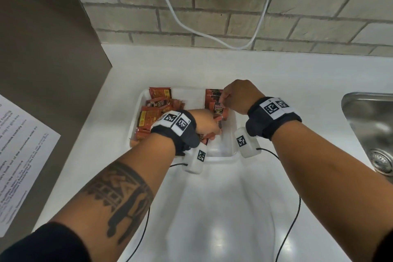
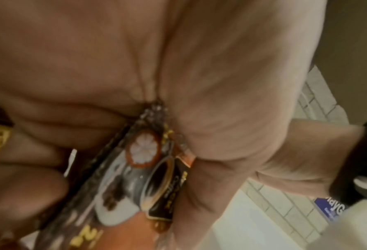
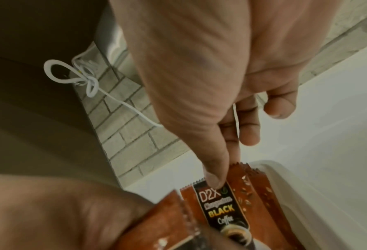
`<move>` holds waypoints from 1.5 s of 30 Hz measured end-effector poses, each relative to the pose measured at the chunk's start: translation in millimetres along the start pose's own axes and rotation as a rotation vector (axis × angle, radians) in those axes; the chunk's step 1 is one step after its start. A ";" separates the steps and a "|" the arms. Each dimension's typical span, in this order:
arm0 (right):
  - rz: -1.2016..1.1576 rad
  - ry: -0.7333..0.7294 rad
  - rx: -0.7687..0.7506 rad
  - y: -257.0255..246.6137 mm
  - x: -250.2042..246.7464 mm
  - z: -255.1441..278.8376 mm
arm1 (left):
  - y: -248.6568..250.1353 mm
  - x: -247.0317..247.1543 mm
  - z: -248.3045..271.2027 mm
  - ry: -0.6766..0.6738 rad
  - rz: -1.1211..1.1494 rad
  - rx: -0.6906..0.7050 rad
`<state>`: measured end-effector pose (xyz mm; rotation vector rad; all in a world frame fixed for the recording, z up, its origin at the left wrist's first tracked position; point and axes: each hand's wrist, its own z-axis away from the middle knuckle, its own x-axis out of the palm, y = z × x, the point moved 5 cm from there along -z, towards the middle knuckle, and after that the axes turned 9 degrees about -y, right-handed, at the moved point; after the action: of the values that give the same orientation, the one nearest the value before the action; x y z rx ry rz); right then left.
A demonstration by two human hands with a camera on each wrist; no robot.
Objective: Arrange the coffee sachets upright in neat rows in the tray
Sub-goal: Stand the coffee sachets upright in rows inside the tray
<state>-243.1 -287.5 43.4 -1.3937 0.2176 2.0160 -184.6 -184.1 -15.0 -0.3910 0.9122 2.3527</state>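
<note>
A white plastic tray [image 1: 220, 158] sits on the white counter. Orange-brown coffee sachets lie in a loose pile [image 1: 153, 112] in its left half. A short row of upright sachets [image 1: 213, 95] stands against its back right. My left hand [image 1: 213, 126] grips a bundle of sachets [image 2: 135, 177] in the middle of the tray. My right hand [image 1: 223, 100] pinches the top edge of the front upright sachet [image 3: 221, 209], labelled D2X Black Coffee, with the thumb [image 3: 214, 177] on its face. The tray's near right part shows bare floor.
A steel sink [image 1: 370, 125] lies at the right edge of the counter. A brick wall with a hanging white cable [image 1: 176, 21] stands behind. A brown panel [image 1: 42, 38] and a printed sheet [image 1: 19, 155] border the left side.
</note>
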 end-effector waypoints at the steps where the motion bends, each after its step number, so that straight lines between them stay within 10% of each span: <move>1: 0.005 -0.004 0.006 0.5 2.0 -2.4 | 1.9 0.0 -4.0 -0.005 -0.012 -0.014; 36: -0.325 0.144 -0.081 24.0 -3.8 -8.6 | 5.4 -13.3 -5.2 -0.028 0.092 -0.043; 45: -0.530 0.061 -0.158 14.7 -8.8 8.9 | -18.1 -46.7 10.8 0.245 0.434 0.286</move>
<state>-257.0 -298.1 51.5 -1.4267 -0.2682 1.5757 -137.3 -185.1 4.7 -0.4008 1.5618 2.5349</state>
